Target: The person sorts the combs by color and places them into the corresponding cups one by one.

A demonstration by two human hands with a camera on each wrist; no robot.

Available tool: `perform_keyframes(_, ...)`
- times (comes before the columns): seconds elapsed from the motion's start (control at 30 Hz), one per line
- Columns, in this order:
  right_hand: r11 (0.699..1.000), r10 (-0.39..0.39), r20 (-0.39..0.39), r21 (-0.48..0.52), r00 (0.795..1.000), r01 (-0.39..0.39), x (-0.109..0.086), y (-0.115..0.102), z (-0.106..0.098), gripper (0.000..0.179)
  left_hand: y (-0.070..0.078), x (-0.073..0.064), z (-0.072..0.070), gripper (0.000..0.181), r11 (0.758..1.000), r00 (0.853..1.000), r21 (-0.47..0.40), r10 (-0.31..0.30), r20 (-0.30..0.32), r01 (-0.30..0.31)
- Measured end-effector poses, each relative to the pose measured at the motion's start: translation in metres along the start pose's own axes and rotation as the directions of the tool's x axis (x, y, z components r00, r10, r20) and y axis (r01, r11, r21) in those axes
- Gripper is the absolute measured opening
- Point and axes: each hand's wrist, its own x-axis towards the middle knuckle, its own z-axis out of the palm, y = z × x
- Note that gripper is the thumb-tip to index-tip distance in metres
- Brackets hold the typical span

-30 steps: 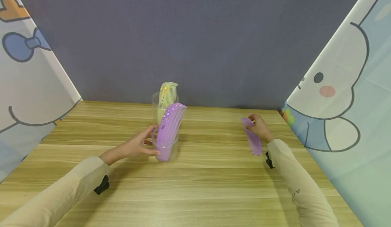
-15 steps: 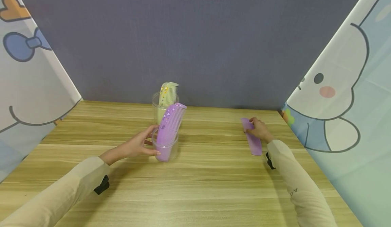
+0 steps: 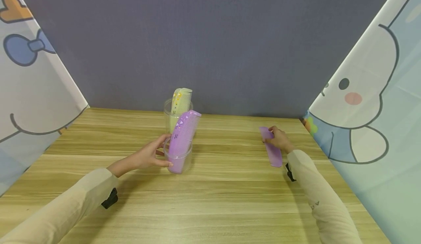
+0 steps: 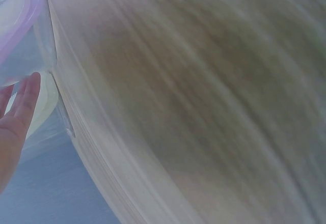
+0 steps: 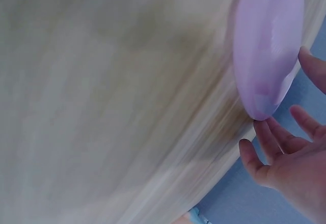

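Note:
My left hand (image 3: 149,155) holds a clear plastic cup (image 3: 186,161), its thumb at the near side and fingers around the left side. A purple comb (image 3: 182,136) with a patterned spine stands tilted right in that cup. Close behind is a second clear cup (image 3: 167,121) with a pale yellow comb (image 3: 180,100) upright in it. On the right of the table, another purple comb (image 3: 273,154) lies flat, and my right hand (image 3: 279,140) pinches it between thumb and fingers near its far part. In the right wrist view, the fingertips (image 5: 261,124) meet the comb's rounded end.
The wooden table (image 3: 210,207) ends at a dark grey panel (image 3: 210,46) at the back. Cartoon-printed sheets stand along the left side (image 3: 36,90) and right side (image 3: 371,90).
My right hand has shifted slightly nearer, its fingers and thumb closing in on the flat purple comb. The left hand and both cups stay where they were.

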Motion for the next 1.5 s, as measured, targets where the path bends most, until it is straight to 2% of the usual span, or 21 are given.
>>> perform_keyframes(0.3,0.996,0.06,-0.018,0.065,0.998,-0.059,0.003,-0.002,0.0,0.062,0.001,0.0,0.0,0.083,1.0,1.0,-0.005,-0.005,0.003,0.005)
perform_keyframes(0.63,0.997,0.029,-0.068,0.07,0.997,-0.024,0.005,-0.002,0.0,0.064,0.001,0.0,-0.001,0.084,1.0,1.0,-0.008,-0.005,0.008,0.005)
perform_keyframes(0.87,1.0,-0.003,-0.111,0.012,0.994,0.004,0.008,-0.004,-0.003,0.058,0.001,0.0,-0.001,0.083,1.0,1.0,-0.004,-0.002,0.009,0.002)
perform_keyframes(1.23,0.999,-0.026,-0.117,0.041,0.993,0.031,0.008,-0.006,-0.007,0.057,0.001,0.001,-0.001,0.084,1.0,1.0,-0.009,-0.006,0.009,0.006)
perform_keyframes(1.5,0.993,0.004,-0.098,0.116,0.995,0.008,0.007,-0.007,-0.011,0.058,0.001,0.0,-0.001,0.084,1.0,1.0,-0.009,-0.011,0.005,0.011)
